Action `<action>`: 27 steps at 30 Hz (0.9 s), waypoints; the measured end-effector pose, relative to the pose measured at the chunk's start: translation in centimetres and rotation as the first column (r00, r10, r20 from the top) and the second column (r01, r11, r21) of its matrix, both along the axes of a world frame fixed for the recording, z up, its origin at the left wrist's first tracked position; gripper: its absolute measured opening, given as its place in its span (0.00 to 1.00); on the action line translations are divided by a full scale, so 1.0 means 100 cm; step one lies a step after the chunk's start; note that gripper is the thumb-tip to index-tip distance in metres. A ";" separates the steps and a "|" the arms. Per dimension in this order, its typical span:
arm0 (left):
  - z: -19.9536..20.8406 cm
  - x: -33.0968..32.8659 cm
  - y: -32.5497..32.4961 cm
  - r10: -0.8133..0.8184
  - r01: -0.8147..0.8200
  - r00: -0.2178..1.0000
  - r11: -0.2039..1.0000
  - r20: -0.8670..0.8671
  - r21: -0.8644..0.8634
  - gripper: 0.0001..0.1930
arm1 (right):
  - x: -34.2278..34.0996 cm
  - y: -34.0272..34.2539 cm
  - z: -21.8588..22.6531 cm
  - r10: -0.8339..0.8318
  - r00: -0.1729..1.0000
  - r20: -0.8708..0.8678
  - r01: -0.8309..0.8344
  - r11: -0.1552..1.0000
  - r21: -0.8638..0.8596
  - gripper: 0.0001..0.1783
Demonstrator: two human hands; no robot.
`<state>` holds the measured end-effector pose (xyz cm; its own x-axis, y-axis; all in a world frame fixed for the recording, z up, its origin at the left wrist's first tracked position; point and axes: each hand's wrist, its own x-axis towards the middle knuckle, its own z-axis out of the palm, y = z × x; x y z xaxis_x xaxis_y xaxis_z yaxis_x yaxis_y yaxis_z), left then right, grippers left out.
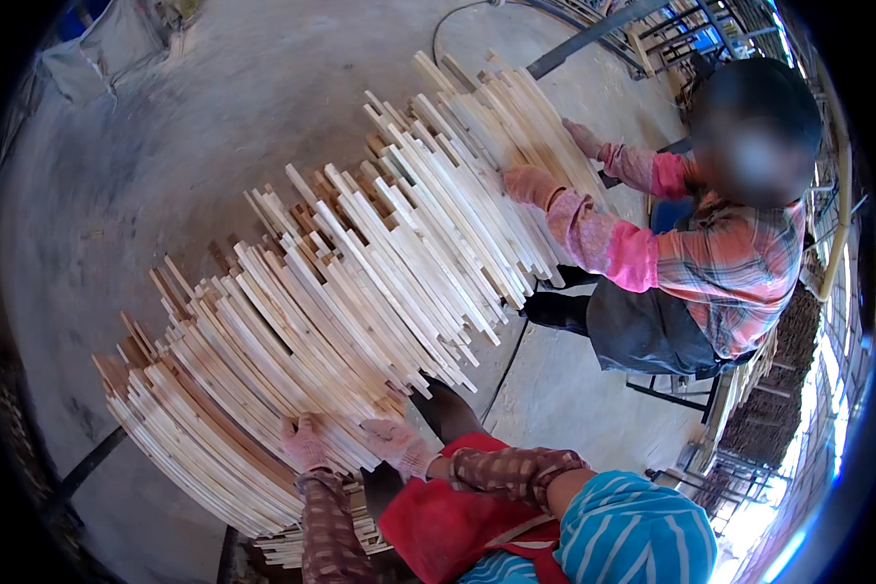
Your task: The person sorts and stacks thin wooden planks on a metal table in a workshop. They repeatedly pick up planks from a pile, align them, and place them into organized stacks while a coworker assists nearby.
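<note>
wooden strips lie side by side in a long, uneven row slanting from lower left to upper right, above the grey concrete floor. the left hand, in a pink glove, rests on the strips towards their near ends, its fingers slightly parted; the right hand, gloved alike, lies near it over the near ends, fingers pointing left. i cannot tell whether either one closes around a strip. brown checked sleeves cover the forearms, beside a red apron. to the right, a co-worker in a plaid shirt has pink-gloved hands at the row's upper right end. more strips lie lower down, beside the left forearm.
</note>
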<state>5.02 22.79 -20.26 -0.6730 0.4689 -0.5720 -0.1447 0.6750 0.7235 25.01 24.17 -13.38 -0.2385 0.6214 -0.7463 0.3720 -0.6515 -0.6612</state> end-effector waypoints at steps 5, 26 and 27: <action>-0.008 -0.015 0.000 -0.124 0.113 0.992 0.954 -0.023 -0.279 0.35 | 0.014 0.006 0.012 0.311 0.945 0.100 -0.325 0.924 0.203 0.24; 0.151 0.133 -0.053 0.165 -0.073 0.793 0.981 0.586 -0.178 0.08 | 0.226 0.035 0.034 0.697 0.536 0.476 -0.834 0.348 0.429 0.10; 0.145 0.122 -0.063 0.169 -0.101 0.808 0.984 0.564 -0.149 0.08 | 0.211 0.031 0.037 0.682 0.586 0.437 -0.796 0.383 0.469 0.11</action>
<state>17.18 16.50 -5.76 -0.2592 0.3111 -0.9143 -0.6053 0.6854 0.4048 46.12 27.31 -9.71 -0.7484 0.5398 -0.3853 0.6352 0.4162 -0.6506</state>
